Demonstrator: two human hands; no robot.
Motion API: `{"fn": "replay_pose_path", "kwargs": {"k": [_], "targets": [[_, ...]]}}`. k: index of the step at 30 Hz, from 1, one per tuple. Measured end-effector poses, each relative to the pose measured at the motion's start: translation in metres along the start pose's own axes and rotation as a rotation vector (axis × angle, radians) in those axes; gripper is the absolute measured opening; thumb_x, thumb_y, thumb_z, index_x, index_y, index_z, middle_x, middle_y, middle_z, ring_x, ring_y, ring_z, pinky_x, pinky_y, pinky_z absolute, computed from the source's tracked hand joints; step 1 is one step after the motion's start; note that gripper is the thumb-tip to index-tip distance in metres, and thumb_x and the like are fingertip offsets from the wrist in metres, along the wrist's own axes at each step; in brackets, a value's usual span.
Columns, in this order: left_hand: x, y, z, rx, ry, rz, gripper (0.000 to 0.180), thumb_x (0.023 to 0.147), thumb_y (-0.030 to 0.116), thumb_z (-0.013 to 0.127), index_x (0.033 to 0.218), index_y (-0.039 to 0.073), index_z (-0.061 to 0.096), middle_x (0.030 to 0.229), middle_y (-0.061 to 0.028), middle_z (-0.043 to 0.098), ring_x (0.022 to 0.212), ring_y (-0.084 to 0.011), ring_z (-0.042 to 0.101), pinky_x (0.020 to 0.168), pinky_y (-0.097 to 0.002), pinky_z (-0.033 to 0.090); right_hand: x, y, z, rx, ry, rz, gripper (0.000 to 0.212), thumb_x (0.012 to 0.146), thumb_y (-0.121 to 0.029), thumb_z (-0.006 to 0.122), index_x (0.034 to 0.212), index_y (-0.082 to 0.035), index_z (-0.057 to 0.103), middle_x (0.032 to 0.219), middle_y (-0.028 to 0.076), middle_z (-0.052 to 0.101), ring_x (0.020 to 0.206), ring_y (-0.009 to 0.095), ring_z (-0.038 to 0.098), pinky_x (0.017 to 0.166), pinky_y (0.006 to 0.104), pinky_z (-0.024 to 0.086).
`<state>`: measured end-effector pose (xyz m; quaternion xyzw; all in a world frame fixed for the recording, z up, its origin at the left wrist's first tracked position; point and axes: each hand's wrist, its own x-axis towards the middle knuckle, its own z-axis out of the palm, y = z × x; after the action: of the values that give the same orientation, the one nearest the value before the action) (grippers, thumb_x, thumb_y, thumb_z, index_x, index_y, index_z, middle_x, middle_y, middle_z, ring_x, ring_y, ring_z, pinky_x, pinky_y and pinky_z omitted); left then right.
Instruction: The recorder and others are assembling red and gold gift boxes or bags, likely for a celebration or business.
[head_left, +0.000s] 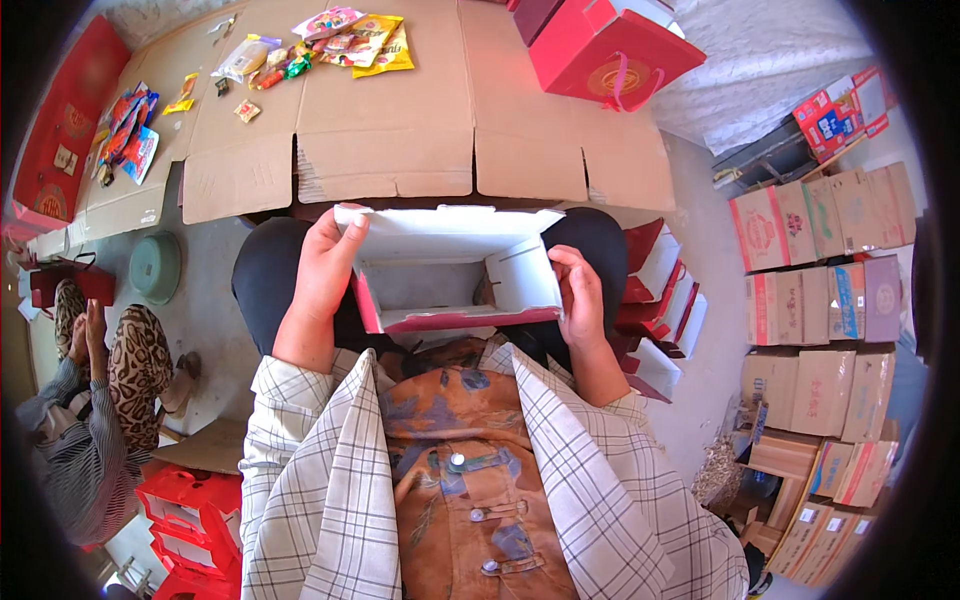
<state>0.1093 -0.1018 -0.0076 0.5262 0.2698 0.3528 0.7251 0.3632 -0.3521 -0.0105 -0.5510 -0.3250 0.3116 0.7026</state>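
A cardboard box (455, 222), white inside and red outside, sits tilted over my lap with its open side facing up. My left hand (326, 262) grips its left edge, thumb over the rim. My right hand (582, 292) holds the right edge with curled fingers. The inside of the box looks bare, though I cannot tell whether the grey patch at its middle is a bottom or the floor seen through it.
Flattened cardboard (390, 130) covers the table ahead, with snack packets (375, 45) and a red gift box (610, 55) on it. Red boxes (660, 300) stand at my right, cartons (820, 215) beyond. A seated person (90, 430) and a green basin (155, 267) are left.
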Motion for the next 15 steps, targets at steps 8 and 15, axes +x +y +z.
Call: {"fn": "replay_pose_path", "kwargs": {"k": [8, 15], "targets": [[0.011, -0.011, 0.012, 0.042, 0.059, -0.085, 0.016, 0.105, 0.019, 0.062, 0.111, 0.005, 0.065, 0.098, 0.0049, 0.064, 0.093, -0.0058, 0.053, 0.087, -0.0251, 0.042, 0.025, 0.008, -0.018, -0.180, -0.016, 0.007, 0.048, 0.109, -0.038, 0.043, 0.100, 0.001, 0.071, 0.122, 0.014, 0.055, 0.093, 0.016, 0.051, 0.086, 0.0307, 0.041], [0.020, -0.016, 0.028, 0.023, 0.066, -0.147, 0.019, 0.105, 0.019, 0.061, 0.117, 0.005, 0.066, 0.110, 0.0002, 0.070, 0.104, -0.0089, 0.060, 0.095, -0.0276, 0.045, 0.043, -0.005, -0.034, -0.298, -0.090, -0.076, 0.050, 0.107, -0.042, 0.045, 0.078, -0.004, 0.058, 0.128, 0.017, 0.053, 0.118, 0.027, 0.049, 0.104, 0.0399, 0.036]]}}
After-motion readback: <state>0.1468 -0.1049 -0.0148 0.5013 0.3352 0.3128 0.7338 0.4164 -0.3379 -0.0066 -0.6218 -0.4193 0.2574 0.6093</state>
